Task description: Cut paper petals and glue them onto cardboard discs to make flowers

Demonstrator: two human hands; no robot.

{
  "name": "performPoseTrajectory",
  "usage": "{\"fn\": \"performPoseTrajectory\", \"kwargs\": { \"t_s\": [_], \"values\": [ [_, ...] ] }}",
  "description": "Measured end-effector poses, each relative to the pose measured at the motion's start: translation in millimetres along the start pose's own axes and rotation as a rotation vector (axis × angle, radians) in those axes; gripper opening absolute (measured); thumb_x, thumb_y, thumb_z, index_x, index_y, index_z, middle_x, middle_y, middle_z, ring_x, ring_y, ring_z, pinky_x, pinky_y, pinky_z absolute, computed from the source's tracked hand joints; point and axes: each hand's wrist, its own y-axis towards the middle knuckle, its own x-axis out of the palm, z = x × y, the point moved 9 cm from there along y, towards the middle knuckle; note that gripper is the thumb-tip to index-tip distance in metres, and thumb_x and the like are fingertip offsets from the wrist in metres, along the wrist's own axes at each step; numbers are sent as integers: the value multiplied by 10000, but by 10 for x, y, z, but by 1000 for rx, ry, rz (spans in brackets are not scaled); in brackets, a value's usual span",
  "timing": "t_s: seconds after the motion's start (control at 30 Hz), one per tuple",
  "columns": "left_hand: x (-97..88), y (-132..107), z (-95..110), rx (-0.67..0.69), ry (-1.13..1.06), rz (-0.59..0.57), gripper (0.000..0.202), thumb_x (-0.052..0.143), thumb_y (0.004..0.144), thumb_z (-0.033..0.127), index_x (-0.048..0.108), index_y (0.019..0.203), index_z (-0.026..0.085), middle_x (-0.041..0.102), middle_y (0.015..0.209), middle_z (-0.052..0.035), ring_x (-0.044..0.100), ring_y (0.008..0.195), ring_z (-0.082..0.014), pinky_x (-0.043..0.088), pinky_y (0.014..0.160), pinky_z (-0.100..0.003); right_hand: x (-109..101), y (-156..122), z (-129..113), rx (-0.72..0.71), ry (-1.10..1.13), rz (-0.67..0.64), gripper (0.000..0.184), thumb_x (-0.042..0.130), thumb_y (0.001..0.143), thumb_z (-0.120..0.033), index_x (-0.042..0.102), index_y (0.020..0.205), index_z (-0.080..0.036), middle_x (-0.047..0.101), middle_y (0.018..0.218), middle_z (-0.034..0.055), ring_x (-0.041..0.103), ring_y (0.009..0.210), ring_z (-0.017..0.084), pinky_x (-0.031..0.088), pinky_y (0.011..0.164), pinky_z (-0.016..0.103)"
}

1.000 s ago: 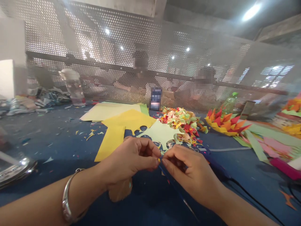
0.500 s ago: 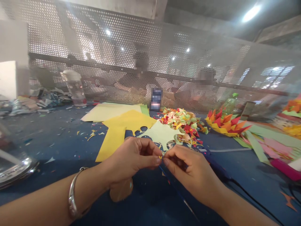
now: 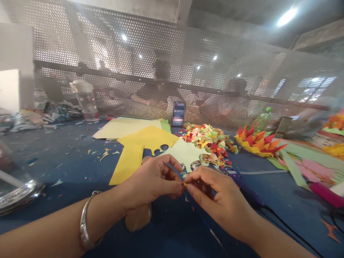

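Yellow bit (image 3: 185, 184): nearside of pale-green sheet (image 3: 185, 152), between both hands | right hand (image 3: 217, 193): grip pinched on it | left hand (image 3: 158, 179): narrow, I can't tell if holding | scrap heap (image 3: 206, 136): sheet's far right

tiny yellow piece (image 3: 185, 184), partly hidden, between hands (image 3: 158, 179) (image 3: 217, 193)

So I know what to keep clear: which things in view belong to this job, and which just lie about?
Likely the job: small yellow piece, between left hand and right hand; perhaps cut yellow sheet, pile of paper pieces.

Apparently idle: white scrap, lidded bottle, green-capped bottle.
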Motion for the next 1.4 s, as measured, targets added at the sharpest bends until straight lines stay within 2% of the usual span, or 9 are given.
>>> {"fn": "performPoseTrajectory", "kwargs": {
  "t_s": [0.17,0.57,0.77,1.03,1.13,1.27,1.33,1.4],
  "values": [
    [-10,4,-27,-34,-23,4,337,747,677,168,491,896,179,648,610,40,585,556,-94,468,589,-240,5,8,-25,-33,-33,-1,102,545,909,-195,641,876,-202,565,720,-19,521,581,113,426,549,245],
    [-74,-9,8,21,-105,20,323,761,692,149,516,902,164,633,706,22,588,649,-105,484,672,-270,-48,8,-21,-4,-30,54,126,533,926,-220,632,852,-200,556,691,-26,508,565,108,419,544,241],
    [-80,-1,44,69,-72,19,346,762,674,141,513,914,158,628,744,11,574,687,-108,470,697,-273,-43,13,-30,-12,-33,59,114,545,919,-215,631,847,-197,550,681,-32,501,562,103,412,535,231],
    [-101,6,63,120,62,29,446,748,680,156,482,1037,184,611,823,15,578,734,-120,467,712,-283,-30,26,-25,-10,-20,59,102,561,914,-221,629,842,-192,561,673,-31,502,549,101,411,524,227],
    [-210,-13,166,154,241,77,416,706,712,187,487,1066,201,633,890,-10,608,748,-148,481,698,-305,-19,17,-11,7,-11,54,115,551,918,-228,622,834,-194,553,666,-32,501,545,102,408,515,225],
    [-444,-58,371,222,755,254,136,588,777,207,612,909,185,658,851,-29,593,753,-167,453,694,-315,30,23,14,22,-35,26,119,539,914,-229,607,821,-199,532,671,-32,485,558,107,402,522,232],
    [-475,-31,318,184,930,235,141,599,769,252,659,881,192,664,870,-42,581,773,-187,431,677,-321,77,32,31,26,-60,-12,124,536,906,-224,606,807,-200,525,677,-29,478,565,113,398,524,239],
    [-445,7,228,179,1008,181,186,625,755,305,679,900,201,659,912,-55,573,801,-207,420,673,-328,121,37,52,34,-80,-51,126,534,899,-213,608,797,-202,526,678,-26,483,574,118,396,525,243]
  ]
}}
